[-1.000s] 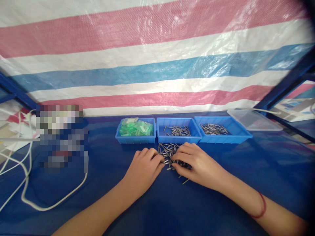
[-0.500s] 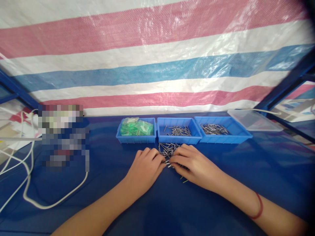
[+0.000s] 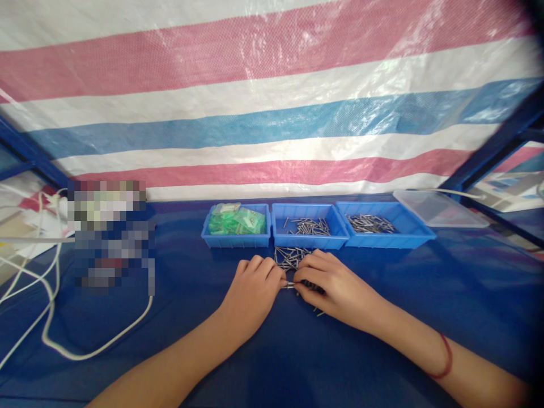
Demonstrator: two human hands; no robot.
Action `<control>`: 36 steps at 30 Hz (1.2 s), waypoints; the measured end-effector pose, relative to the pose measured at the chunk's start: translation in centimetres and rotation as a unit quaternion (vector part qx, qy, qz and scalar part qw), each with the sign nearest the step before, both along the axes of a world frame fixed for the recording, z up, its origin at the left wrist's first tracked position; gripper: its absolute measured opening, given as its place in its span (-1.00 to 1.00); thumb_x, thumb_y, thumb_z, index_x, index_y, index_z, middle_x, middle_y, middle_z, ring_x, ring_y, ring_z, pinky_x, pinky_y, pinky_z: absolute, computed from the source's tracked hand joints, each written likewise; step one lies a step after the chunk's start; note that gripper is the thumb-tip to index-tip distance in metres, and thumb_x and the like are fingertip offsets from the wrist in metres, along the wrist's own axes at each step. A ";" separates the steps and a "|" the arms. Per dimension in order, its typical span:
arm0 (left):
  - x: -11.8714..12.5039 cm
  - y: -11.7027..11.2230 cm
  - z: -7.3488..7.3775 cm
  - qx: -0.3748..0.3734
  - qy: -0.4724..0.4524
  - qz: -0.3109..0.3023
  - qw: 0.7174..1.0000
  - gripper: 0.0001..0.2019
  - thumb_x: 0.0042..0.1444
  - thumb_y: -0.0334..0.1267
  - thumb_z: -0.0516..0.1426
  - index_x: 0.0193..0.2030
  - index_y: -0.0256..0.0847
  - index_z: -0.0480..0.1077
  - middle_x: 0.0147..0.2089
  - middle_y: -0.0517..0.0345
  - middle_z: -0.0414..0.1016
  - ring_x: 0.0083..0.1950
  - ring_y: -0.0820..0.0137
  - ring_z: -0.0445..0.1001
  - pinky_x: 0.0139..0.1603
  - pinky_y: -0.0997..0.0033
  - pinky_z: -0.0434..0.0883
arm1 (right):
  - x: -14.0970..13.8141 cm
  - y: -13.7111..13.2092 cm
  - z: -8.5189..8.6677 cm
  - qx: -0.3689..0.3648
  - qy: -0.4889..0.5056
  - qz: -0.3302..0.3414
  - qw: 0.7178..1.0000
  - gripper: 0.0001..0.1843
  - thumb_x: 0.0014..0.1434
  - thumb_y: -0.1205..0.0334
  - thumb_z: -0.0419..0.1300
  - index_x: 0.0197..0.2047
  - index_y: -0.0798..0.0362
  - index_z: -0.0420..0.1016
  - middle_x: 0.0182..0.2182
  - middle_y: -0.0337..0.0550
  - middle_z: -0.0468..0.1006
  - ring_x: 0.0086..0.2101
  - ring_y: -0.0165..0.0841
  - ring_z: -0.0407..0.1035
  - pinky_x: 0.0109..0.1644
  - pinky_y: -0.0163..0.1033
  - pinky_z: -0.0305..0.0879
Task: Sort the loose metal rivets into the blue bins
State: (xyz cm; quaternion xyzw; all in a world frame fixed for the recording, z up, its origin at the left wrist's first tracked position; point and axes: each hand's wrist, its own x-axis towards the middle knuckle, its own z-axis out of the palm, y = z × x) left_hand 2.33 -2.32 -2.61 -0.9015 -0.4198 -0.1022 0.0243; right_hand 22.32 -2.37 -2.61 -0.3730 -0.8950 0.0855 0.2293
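Observation:
A loose pile of thin silvery metal pins [image 3: 289,258] lies on the blue table in front of the bins. My left hand [image 3: 257,286] is at the pile's left, thumb and forefinger pinched together at the end of a short metal pin [image 3: 290,285]. That pin lies level across the gap between both hands. My right hand [image 3: 329,280] is curled over the right side of the pile, its fingertips at the pin's other end. More dark pins show under its fingers, partly hidden. A few loose pins [image 3: 318,311] lie below the right hand.
Three blue bins stand behind the pile: the left bin [image 3: 238,242] with green plastic packets [image 3: 242,220], the middle bin [image 3: 310,242] and right bin [image 3: 408,238] with metal pins. A clear lid [image 3: 446,209] lies far right. White cables [image 3: 85,357] and pixelated objects are at left.
The pin between my fingertips has turned from slanted to level, and now bridges both hands. My left hand has shifted very slightly; the bins have stayed put.

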 end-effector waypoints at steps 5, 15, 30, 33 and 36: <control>0.2 -0.2 0.6 -0.026 -0.063 -0.005 0.998 -0.86 0.31 -0.27 0.01 -0.21 -0.19 0.38 -0.16 0.12 0.47 -0.12 0.29 0.33 -0.16 0.25 0.15 | -0.2 -0.1 0.0 0.004 0.081 -0.019 0.997 -0.90 0.20 0.37 0.12 -0.32 0.04 0.43 -0.36 -0.13 0.48 -0.31 -0.31 0.34 -0.19 -0.18 0.22; 0.0 -0.2 1.3 -0.174 -0.353 0.048 0.918 -0.89 0.23 -0.26 0.09 -0.25 -0.19 0.43 -0.28 0.19 0.50 -0.26 0.40 0.43 -0.22 0.44 0.30 | -0.4 -0.6 0.5 -0.105 0.231 -0.048 0.966 -0.91 0.25 0.31 0.07 -0.32 0.03 0.33 -0.39 -0.18 0.38 -0.35 -0.36 0.31 -0.27 -0.26 0.27; 0.3 -0.6 1.9 -0.197 -0.400 0.017 0.895 -0.91 0.21 -0.35 0.09 -0.27 -0.21 0.42 -0.31 0.21 0.47 -0.30 0.47 0.41 -0.24 0.52 0.29 | -1.0 -1.2 0.7 -0.115 0.269 -0.029 0.956 -0.90 0.18 0.39 0.13 -0.28 0.03 0.43 -0.30 -0.15 0.40 -0.29 -0.39 0.35 -0.19 -0.27 0.29; 0.2 -0.4 1.7 -0.189 -0.390 0.004 0.901 -0.91 0.22 -0.36 0.08 -0.24 -0.20 0.42 -0.29 0.20 0.46 -0.28 0.47 0.41 -0.22 0.51 0.30 | -0.8 -1.1 0.6 -0.105 0.276 -0.048 0.954 -0.90 0.15 0.41 0.15 -0.28 0.02 0.43 -0.31 -0.17 0.39 -0.32 -0.40 0.34 -0.22 -0.28 0.29; 0.1 -0.4 1.6 -0.185 -0.372 -0.001 0.910 -0.90 0.23 -0.36 0.06 -0.21 -0.19 0.40 -0.27 0.19 0.45 -0.26 0.45 0.41 -0.19 0.48 0.29 | -0.6 -1.1 0.6 -0.091 0.283 -0.057 0.953 -0.91 0.16 0.39 0.16 -0.29 0.01 0.43 -0.34 -0.18 0.39 -0.32 -0.39 0.33 -0.24 -0.28 0.30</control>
